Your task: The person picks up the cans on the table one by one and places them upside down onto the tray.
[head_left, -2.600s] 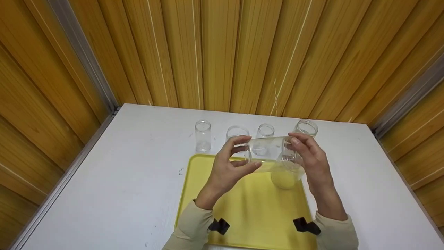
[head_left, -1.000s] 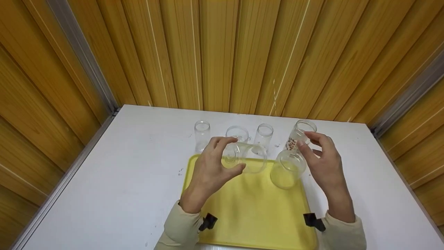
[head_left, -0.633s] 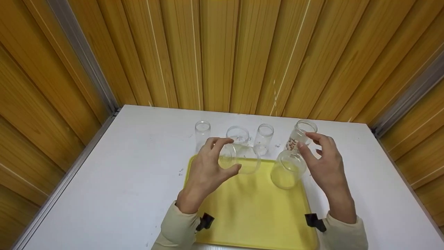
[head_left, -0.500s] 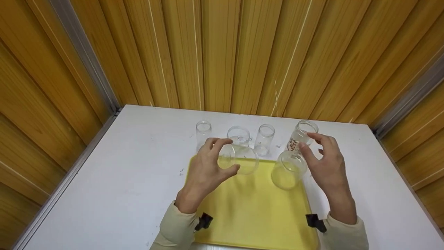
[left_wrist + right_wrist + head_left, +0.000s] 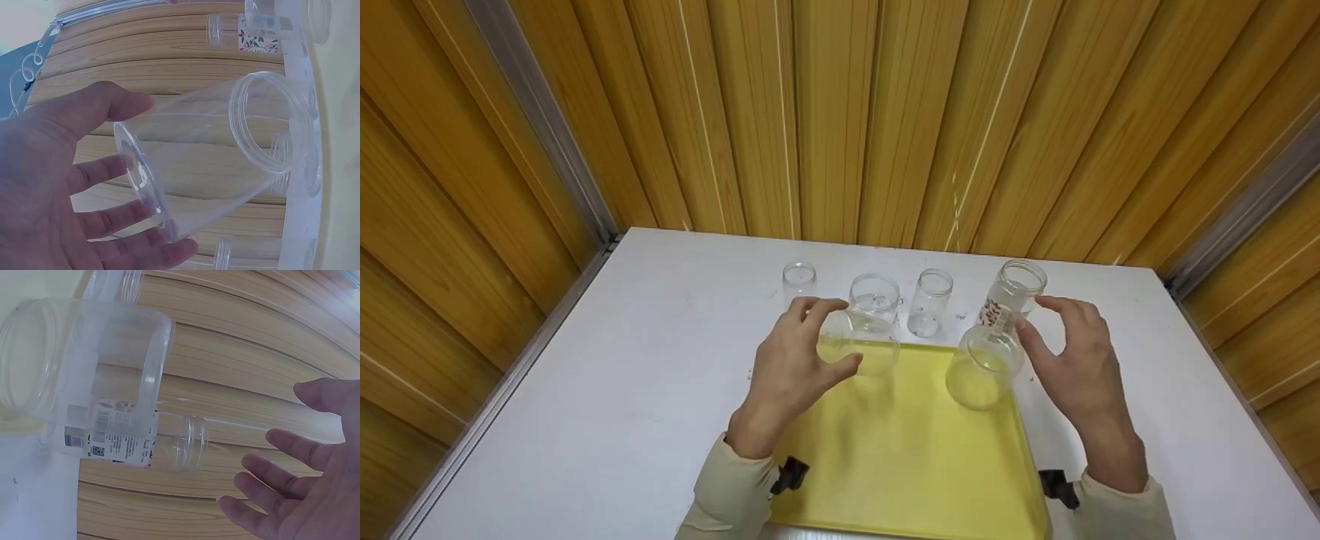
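Yellow tray (image 5: 915,465) below, the left hand (image 5: 789,364) curls thumb and fingers round the base of a clear jar (image 5: 194,152) held sideways, mouth rightward. This looks like a placing step, calling next for tipping the mouth down and lowering it beside the inverted jar (image 5: 981,373); the right hand (image 5: 1078,367), fingers apart, holds nothing.

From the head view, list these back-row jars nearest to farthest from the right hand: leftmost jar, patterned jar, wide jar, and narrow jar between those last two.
1. Patterned jar: right end, beyond the right hand.
2. Narrow jar: left of that.
3. Wide jar: farther left.
4. Leftmost jar: left end, partly hidden by the left hand.
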`<state>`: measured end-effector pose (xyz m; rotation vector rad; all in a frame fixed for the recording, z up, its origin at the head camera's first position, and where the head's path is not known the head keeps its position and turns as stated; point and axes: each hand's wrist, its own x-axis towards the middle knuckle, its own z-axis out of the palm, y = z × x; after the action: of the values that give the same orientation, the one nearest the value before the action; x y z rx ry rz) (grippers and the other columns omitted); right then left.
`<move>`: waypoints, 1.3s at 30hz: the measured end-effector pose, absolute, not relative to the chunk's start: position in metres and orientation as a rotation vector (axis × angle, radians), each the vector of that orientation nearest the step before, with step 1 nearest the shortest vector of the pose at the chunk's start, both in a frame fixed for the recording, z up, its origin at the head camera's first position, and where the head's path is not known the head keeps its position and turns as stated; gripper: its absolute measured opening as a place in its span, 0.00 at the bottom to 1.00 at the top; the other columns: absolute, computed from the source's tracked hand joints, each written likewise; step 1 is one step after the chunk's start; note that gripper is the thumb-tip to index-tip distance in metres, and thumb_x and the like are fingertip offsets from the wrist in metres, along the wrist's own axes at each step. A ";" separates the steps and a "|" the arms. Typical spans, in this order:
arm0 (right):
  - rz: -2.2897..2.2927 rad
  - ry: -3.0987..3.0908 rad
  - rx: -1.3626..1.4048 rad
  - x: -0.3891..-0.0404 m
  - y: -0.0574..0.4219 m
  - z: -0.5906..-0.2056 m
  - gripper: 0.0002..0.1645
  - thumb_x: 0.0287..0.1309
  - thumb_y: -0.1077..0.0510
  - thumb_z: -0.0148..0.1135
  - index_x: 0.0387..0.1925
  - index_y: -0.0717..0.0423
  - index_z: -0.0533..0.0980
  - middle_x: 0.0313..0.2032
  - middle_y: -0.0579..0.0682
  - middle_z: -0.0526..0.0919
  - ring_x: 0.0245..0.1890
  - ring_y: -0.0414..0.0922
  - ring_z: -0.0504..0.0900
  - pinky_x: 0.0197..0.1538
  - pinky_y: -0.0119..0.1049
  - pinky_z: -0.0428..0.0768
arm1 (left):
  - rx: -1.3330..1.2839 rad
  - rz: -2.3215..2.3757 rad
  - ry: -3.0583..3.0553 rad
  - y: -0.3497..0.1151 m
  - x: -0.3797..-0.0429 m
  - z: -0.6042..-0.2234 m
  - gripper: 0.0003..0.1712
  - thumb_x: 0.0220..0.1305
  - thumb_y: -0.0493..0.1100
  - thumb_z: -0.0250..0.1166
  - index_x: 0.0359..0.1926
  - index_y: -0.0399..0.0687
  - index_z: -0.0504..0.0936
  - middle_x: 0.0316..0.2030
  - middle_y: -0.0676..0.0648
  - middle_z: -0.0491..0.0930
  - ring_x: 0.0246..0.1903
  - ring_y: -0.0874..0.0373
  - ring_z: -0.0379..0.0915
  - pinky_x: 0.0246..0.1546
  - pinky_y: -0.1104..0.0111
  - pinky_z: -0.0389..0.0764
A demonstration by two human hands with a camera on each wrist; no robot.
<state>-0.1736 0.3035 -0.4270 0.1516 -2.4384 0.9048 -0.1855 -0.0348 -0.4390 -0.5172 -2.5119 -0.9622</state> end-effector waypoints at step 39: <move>0.718 -2.620 0.144 -0.172 0.324 -0.439 0.33 0.71 0.53 0.69 0.66 0.69 0.72 0.63 0.72 0.71 0.63 0.72 0.69 0.52 0.75 0.76 | -0.413 -0.882 -2.590 -0.054 -0.188 -0.435 0.36 0.53 0.49 0.84 0.63 0.52 0.83 0.58 0.43 0.79 0.51 0.43 0.80 0.36 0.53 0.84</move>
<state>-0.1717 0.3245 -0.4387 0.1440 -2.6195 0.7180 -0.1884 -0.0538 -0.4348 -0.4125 -2.5897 -0.8825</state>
